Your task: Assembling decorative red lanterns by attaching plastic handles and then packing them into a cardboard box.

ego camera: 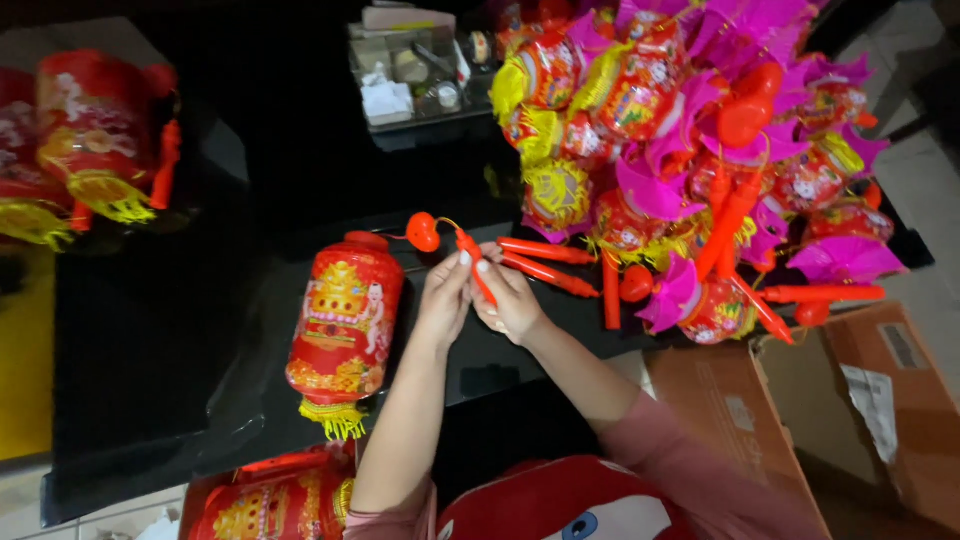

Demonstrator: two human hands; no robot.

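Both my hands meet over a black table [150,340] and grip an orange plastic handle stick [474,262]. My left hand [445,297] pinches its upper part. My right hand [507,297] wraps its lower part. A thin wire runs from the stick's tip to a round orange cap [423,232]. Just left of my hands lies a red and gold paper lantern [345,325] with a yellow tassel fringe at its lower end.
A big heap of finished red, yellow and magenta lanterns [690,150] with orange sticks fills the far right. More lanterns [95,140] lie at far left and another [270,505] at the near edge. An open cardboard box [850,400] stands right. A clear tray [410,80] sits at the back.
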